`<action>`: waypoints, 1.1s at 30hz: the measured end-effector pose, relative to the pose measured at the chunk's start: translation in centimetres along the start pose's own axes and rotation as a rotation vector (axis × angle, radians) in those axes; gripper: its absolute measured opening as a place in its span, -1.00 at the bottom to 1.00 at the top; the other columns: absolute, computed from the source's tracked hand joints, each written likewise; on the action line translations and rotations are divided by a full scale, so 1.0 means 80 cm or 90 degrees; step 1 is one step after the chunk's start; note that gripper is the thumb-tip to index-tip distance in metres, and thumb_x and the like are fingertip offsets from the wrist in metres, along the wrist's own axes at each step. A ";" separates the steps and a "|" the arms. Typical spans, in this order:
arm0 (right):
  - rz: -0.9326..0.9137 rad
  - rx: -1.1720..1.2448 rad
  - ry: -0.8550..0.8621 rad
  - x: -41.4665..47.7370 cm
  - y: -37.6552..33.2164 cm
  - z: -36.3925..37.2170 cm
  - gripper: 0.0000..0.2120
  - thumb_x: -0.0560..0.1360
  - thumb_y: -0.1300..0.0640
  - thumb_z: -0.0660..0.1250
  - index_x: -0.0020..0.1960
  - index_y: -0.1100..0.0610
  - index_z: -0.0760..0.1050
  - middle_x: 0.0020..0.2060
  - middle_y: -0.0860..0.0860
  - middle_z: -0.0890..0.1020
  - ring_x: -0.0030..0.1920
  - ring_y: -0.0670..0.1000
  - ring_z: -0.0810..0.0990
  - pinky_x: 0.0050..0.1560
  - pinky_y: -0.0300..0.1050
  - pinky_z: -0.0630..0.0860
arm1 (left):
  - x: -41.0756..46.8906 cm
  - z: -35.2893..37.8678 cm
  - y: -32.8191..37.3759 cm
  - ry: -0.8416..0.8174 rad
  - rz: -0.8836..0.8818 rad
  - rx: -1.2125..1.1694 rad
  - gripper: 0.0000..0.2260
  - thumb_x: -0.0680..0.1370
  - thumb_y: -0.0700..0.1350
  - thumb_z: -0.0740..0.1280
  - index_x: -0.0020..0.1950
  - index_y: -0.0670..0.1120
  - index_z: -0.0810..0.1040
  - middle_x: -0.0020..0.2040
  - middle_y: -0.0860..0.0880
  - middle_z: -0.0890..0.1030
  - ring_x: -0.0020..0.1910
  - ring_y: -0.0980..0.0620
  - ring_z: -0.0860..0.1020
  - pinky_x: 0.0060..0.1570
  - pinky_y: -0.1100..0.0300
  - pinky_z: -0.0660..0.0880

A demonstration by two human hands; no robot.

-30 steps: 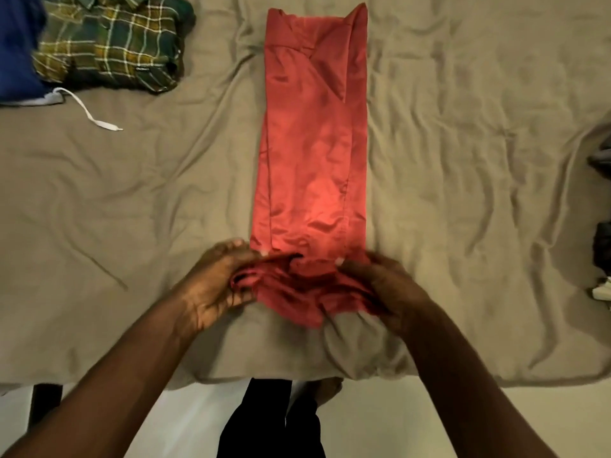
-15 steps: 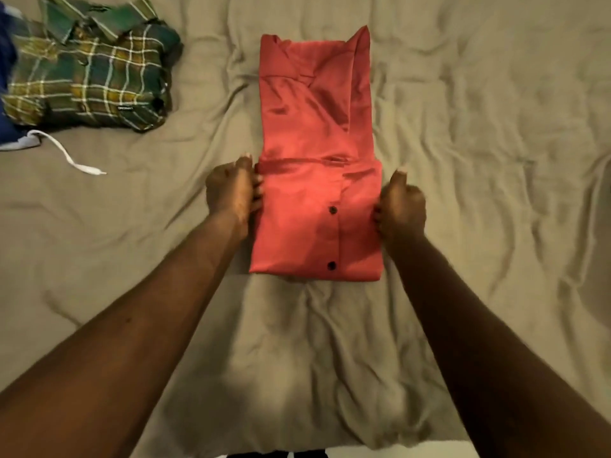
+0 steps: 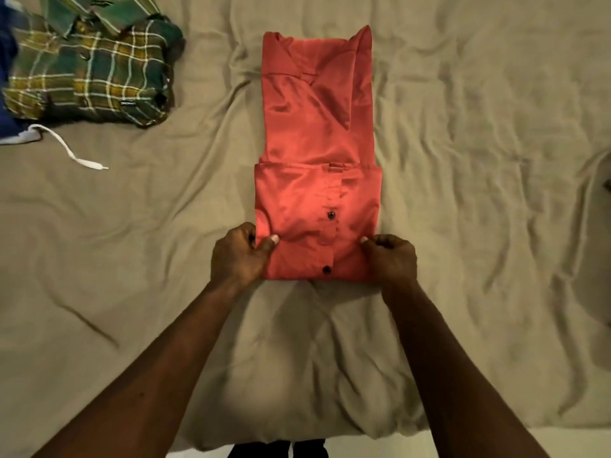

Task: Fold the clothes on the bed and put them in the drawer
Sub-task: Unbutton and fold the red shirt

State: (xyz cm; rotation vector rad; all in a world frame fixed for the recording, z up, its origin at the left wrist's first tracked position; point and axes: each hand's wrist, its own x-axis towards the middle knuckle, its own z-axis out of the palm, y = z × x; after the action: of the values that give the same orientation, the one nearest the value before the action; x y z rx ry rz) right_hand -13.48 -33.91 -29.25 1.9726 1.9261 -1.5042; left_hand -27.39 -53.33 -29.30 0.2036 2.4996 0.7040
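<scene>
A red button shirt (image 3: 314, 133) lies lengthwise in the middle of the bed, folded into a narrow strip, with its lower part doubled up over the middle so two dark buttons show. My left hand (image 3: 239, 256) grips the near left corner of the folded part, thumb on top. My right hand (image 3: 390, 259) grips the near right corner the same way. The collar end points away from me.
A folded green and yellow plaid shirt (image 3: 89, 71) lies at the far left, beside a blue garment (image 3: 6, 61) with a white drawstring (image 3: 72, 150). The wrinkled tan bedsheet (image 3: 479, 193) covers the bed. Its near edge (image 3: 496, 434) runs along the bottom.
The bottom of the red shirt was lifted and folded up over its middle. Both hands then slid back from the sides of the fold to its near corners.
</scene>
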 end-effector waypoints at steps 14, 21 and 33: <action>-0.048 0.077 -0.138 -0.130 0.066 -0.086 -0.67 0.55 0.19 0.46 0.26 0.00 0.48 -0.21 -0.10 0.64 -0.27 -0.24 0.66 -0.28 -0.29 0.59 | -0.148 -0.023 -0.046 -0.020 -0.118 -0.312 -0.58 0.49 -0.09 0.56 0.29 0.06 0.51 0.12 -0.01 0.65 -0.13 -0.02 0.63 -0.04 0.03 0.61; -0.029 0.296 -0.210 -0.103 -0.030 -0.104 -0.90 0.55 0.20 0.40 -0.02 0.08 0.69 -0.28 0.06 0.68 -0.37 -0.03 0.56 -0.35 -0.19 0.47 | -0.104 -0.089 0.036 -0.135 -0.126 -0.688 -0.81 0.60 -0.13 0.31 -0.08 -0.12 0.71 -0.19 -0.07 0.71 -0.40 0.08 0.62 -0.38 0.24 0.61; -0.079 0.137 -0.099 0.086 -0.221 -0.014 -0.69 0.58 -0.09 0.29 0.13 0.14 0.57 0.04 0.16 0.68 -0.17 0.01 0.60 -0.20 -0.14 0.50 | 0.148 -0.090 0.162 0.001 0.033 -0.319 -0.48 0.59 0.29 0.27 0.39 -0.02 0.42 0.18 -0.10 0.63 0.06 -0.09 0.65 0.10 0.02 0.61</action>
State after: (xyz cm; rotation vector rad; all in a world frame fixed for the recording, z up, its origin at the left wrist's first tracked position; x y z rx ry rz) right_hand -27.84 -23.60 -22.40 1.7710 1.9273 -1.9078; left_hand -41.22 -42.19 -22.69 0.0819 2.2382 1.3187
